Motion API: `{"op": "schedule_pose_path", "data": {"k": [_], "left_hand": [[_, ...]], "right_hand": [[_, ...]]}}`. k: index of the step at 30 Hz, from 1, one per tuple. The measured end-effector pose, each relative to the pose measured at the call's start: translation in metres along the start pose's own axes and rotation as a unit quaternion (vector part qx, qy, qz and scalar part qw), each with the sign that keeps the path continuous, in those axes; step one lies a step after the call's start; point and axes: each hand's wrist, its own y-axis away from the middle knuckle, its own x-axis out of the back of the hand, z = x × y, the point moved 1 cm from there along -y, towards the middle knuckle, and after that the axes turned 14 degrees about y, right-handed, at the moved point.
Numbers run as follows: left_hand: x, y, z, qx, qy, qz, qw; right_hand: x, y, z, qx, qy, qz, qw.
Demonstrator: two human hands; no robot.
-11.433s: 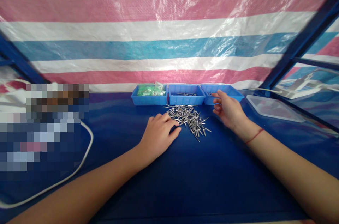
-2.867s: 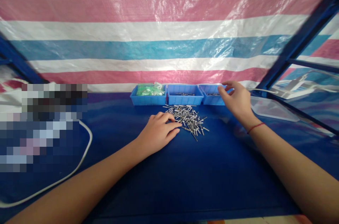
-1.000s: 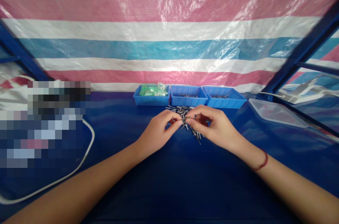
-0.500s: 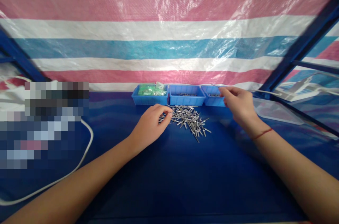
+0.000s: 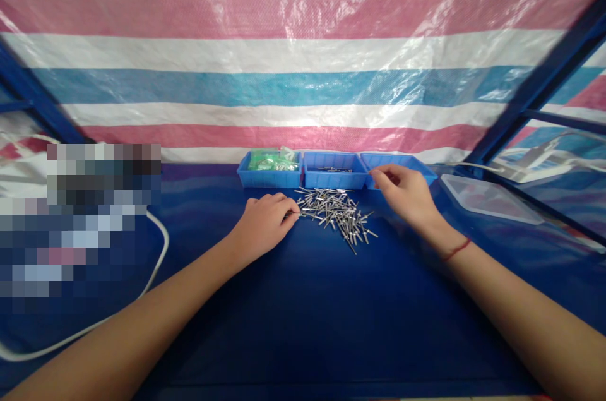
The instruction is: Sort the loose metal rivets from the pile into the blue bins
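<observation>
A loose pile of silver pop rivets [image 5: 338, 211] lies on the blue table in front of three blue bins. My left hand [image 5: 267, 224] rests at the pile's left edge, thumb and forefinger pinched on a rivet whose thin end shows at the fingertips. My right hand [image 5: 409, 196] is over the near left corner of the right bin [image 5: 421, 168], its thumb and forefinger close together; whatever may be between them is hidden. A few rivets lie in the middle bin [image 5: 335, 180]. The left bin [image 5: 269, 180] holds a green bag [image 5: 265, 160] and clear plastic packets.
A clear plastic lid [image 5: 490, 199] lies right of the bins. A white power strip [image 5: 534, 164] is farther right, beside the blue frame. A white cable [image 5: 163, 243] curves over the table's left side, by a blurred-out area. Striped sheeting hangs behind.
Half a second ago my right hand held a rivet over the right bin; it has since come left and slightly nearer. My left hand has shifted a little left, still pinching at the pile.
</observation>
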Motion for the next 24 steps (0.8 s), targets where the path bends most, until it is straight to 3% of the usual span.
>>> {"op": "schedule_pose_path", "data": {"k": [4, 7, 13, 16, 18, 24], "left_hand": [[-0.002, -0.001, 0.0, -0.017, 0.014, 0.035, 0.999], [-0.003, -0.001, 0.004, -0.034, 0.085, 0.086, 0.992], [-0.008, 0.001, 0.021, -0.027, 0.363, 0.115, 0.924], [-0.01, 0.002, 0.026, -0.024, 0.448, 0.103, 0.888], [-0.01, 0.002, 0.026, -0.02, 0.467, 0.1, 0.878], [-0.013, 0.002, 0.024, 0.002, 0.407, 0.085, 0.91]], "right_hand": [[-0.005, 0.016, -0.018, 0.094, 0.007, -0.042, 0.995], [-0.008, 0.029, -0.032, 0.166, -0.016, -0.083, 0.982], [-0.014, 0.049, -0.05, 0.249, -0.079, -0.163, 0.952], [-0.014, 0.052, -0.054, 0.249, -0.124, -0.17, 0.945], [-0.012, 0.051, -0.054, 0.233, -0.152, -0.155, 0.948], [-0.01, 0.047, -0.05, 0.127, -0.22, -0.105, 0.962]]}}
